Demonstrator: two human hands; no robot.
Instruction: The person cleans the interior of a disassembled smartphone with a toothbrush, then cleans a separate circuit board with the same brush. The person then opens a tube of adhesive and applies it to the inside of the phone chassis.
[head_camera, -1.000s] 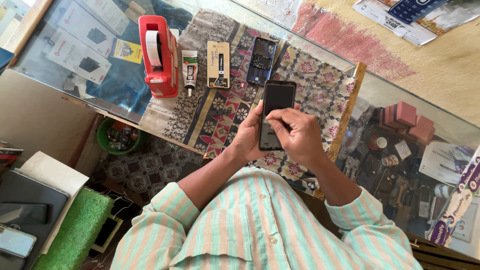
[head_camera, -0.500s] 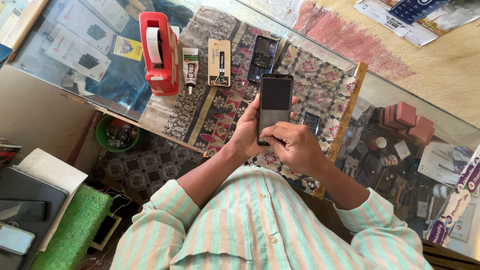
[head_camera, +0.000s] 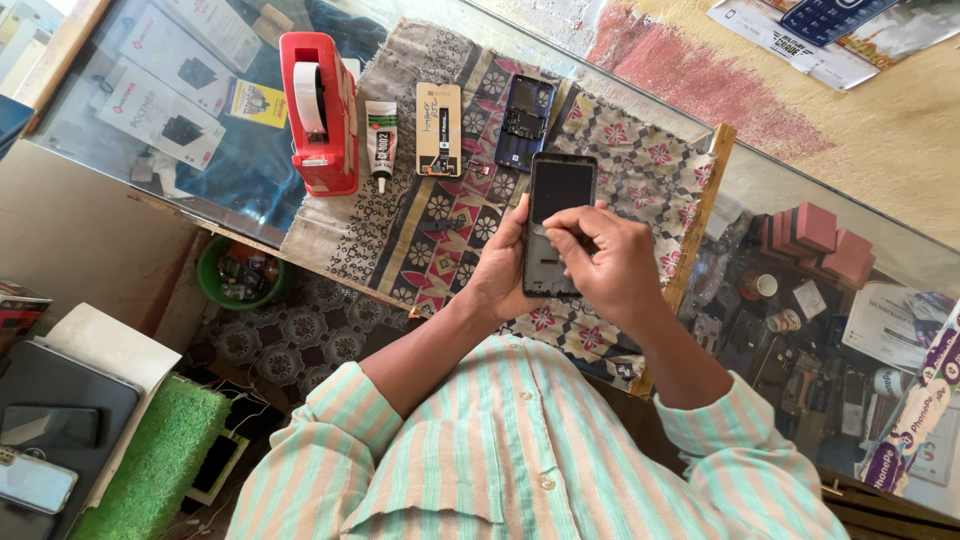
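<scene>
My left hand (head_camera: 500, 268) grips a dark smartphone frame (head_camera: 558, 195) along its left edge, holding it over a patterned cloth (head_camera: 440, 215) spread on a glass counter. My right hand (head_camera: 605, 262) rests on the phone's lower part, with its fingertips pinched against the inside of the frame. Past the phone on the cloth lie a blue opened phone body (head_camera: 524, 122), a tan flat phone part (head_camera: 438, 130) and a small glue tube (head_camera: 381, 142). Whether the right fingers pinch a small part cannot be told.
A red tape dispenser (head_camera: 320, 110) stands at the cloth's left edge. Boxes show under the glass counter (head_camera: 160, 100) at left, small items under it at right. Below left are a green pad (head_camera: 150, 465), phones on a dark case (head_camera: 50, 430) and a green bowl (head_camera: 232, 275).
The phone frame has shifted slightly away from me. My right hand slid from covering its middle to its lower part, leaving the upper screen area in view.
</scene>
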